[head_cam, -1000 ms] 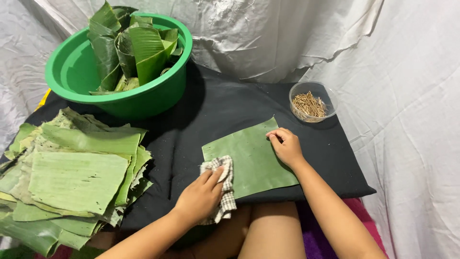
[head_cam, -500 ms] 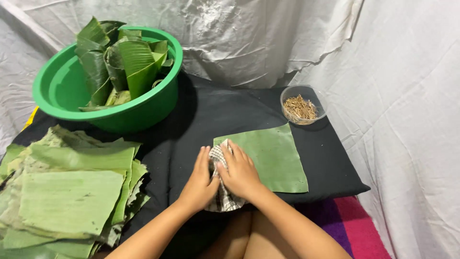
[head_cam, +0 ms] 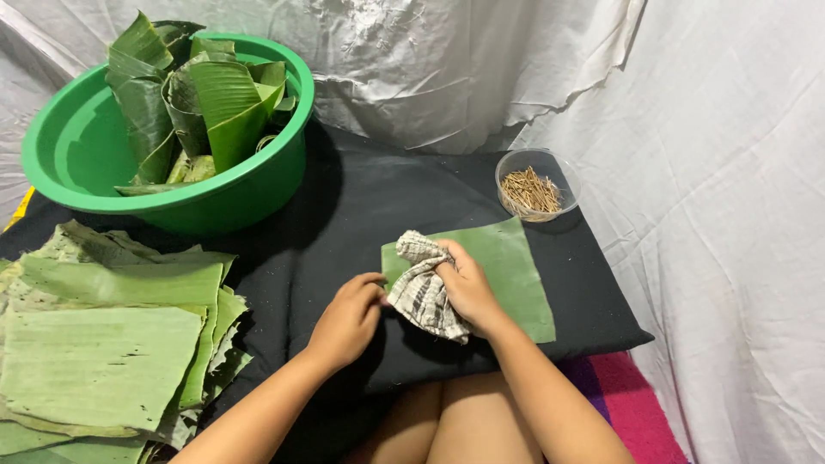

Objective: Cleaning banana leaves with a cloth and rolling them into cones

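Observation:
A cut green banana leaf piece (head_cam: 509,266) lies flat on the black cloth (head_cam: 361,206) in front of me. My right hand (head_cam: 467,288) grips a checked rag (head_cam: 421,288) over the leaf's near left corner. Just left of the leaf, my left hand (head_cam: 348,318) has its fingers curled, and its fingertips touch the rag's lower edge.
A green basin (head_cam: 77,163) with folded banana leaves stands at the back left. A stack of flat banana leaves (head_cam: 103,344) lies at the left. A small clear bowl (head_cam: 538,185) of thin sticks sits behind the leaf. White sheeting hangs around. A pink mat (head_cam: 623,404) shows below.
The rag has passed from my left hand into my right hand. My right hand came off the leaf's top and now lifts the rag at the leaf's left corner.

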